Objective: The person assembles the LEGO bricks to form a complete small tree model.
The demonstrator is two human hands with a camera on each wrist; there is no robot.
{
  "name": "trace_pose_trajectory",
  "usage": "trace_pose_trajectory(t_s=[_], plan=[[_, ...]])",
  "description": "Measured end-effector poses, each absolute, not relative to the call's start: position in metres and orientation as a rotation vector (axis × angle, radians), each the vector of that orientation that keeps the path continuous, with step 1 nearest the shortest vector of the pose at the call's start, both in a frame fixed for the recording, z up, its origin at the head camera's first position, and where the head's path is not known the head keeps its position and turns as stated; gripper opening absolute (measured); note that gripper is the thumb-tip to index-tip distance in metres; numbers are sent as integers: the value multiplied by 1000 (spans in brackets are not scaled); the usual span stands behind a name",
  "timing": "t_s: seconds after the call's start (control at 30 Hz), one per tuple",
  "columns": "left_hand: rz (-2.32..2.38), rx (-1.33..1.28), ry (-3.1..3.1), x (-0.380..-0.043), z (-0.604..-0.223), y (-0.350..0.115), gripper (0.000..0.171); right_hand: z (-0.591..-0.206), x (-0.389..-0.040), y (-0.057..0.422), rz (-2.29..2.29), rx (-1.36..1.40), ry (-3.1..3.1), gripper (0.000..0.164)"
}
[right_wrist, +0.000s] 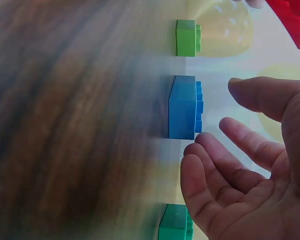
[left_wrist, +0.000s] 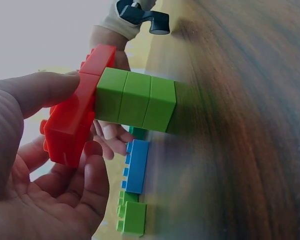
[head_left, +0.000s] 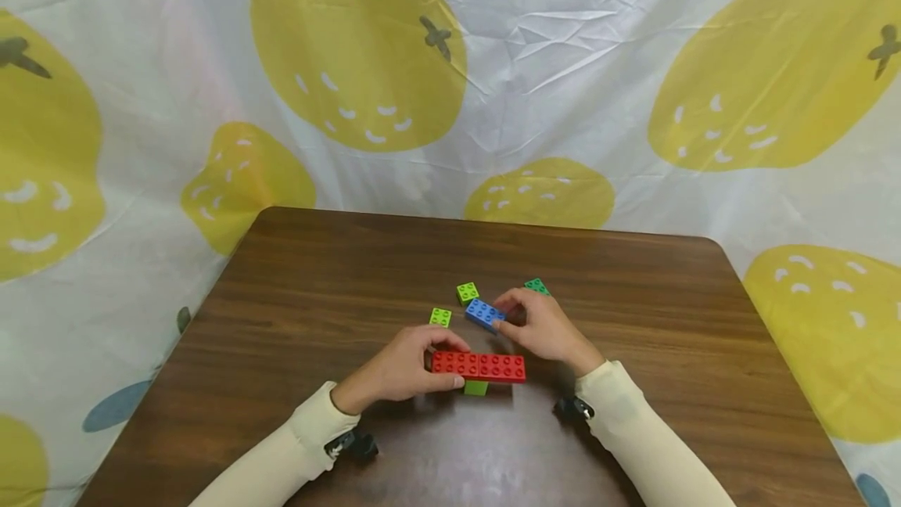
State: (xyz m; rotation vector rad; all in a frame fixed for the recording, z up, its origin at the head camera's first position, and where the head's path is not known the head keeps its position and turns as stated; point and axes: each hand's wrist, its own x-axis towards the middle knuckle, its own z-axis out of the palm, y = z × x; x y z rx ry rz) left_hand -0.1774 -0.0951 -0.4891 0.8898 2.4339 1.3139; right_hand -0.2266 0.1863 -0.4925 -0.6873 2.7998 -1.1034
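My left hand (head_left: 400, 364) grips two red toy building bricks (head_left: 501, 367) set end to end, thumb on the near side and fingers on the far side. Beneath the seam between them is a column of three light green bricks (left_wrist: 135, 98), its foot close over the tabletop in the left wrist view. A blue brick (head_left: 482, 314) with its studs up lies on the table beyond the red ones. My right hand (head_left: 547, 327) is beside it, thumb and fingers spread apart; in the right wrist view the fingertips (right_wrist: 192, 165) are near its end, with nothing held.
Two small light green bricks, one nearer (head_left: 440, 316) and one farther (head_left: 467, 293), lie left of the blue one. Partly behind my right hand sits a dark green brick (head_left: 536, 285). The brown wooden table (head_left: 338, 257) ends at a fruit-patterned curtain (head_left: 394, 178).
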Motion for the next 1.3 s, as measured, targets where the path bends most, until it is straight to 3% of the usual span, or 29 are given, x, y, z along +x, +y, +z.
trace_pose_trajectory(t_s=[0.73,1.3], plan=[[1353,844,2390,-177,-491,-96,36,-499,-241,174,-951,-602,2739,48],[1349,847,2397,-178,-491,-96,36,-497,-237,178,-943,-615,2794,37]])
